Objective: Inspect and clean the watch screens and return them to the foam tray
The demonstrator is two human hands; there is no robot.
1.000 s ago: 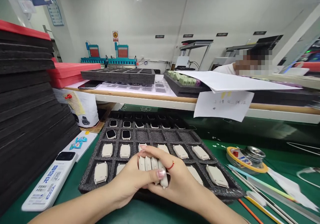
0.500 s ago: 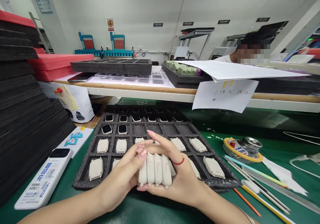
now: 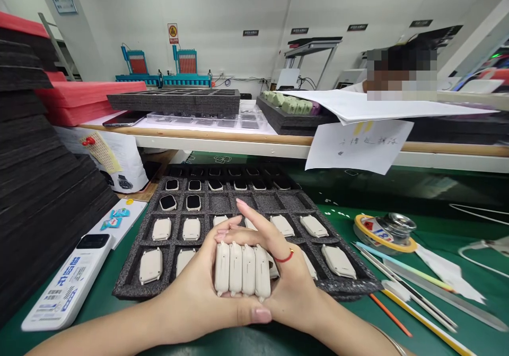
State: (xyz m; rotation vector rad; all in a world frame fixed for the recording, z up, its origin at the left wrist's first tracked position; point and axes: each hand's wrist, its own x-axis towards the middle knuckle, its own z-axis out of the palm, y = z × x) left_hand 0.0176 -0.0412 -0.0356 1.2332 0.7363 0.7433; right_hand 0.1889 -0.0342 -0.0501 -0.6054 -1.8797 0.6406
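My left hand (image 3: 199,297) and my right hand (image 3: 286,287) are cupped together around a stack of several beige watch cases (image 3: 240,269) standing on edge, side by side. The left thumb lies under the stack and the right fingers reach over its top. A red thread ring sits on one right finger. Just behind the hands lies a black foam tray (image 3: 135,281) with beige cases (image 3: 151,266) in its near pockets and black-faced ones (image 3: 168,202) further back.
A tall stack of black foam sheets (image 3: 40,175) fills the left. A white and blue device (image 3: 66,287) lies by the tray. A tape roll with a metal cup (image 3: 384,227), rods and tweezers (image 3: 413,303) lie right. A shelf (image 3: 278,146) holds trays and papers; a person sits behind it.
My left thumb has slid from the top of the stack to underneath it. The stack now stands more upright between both hands, and the view has shifted slightly.
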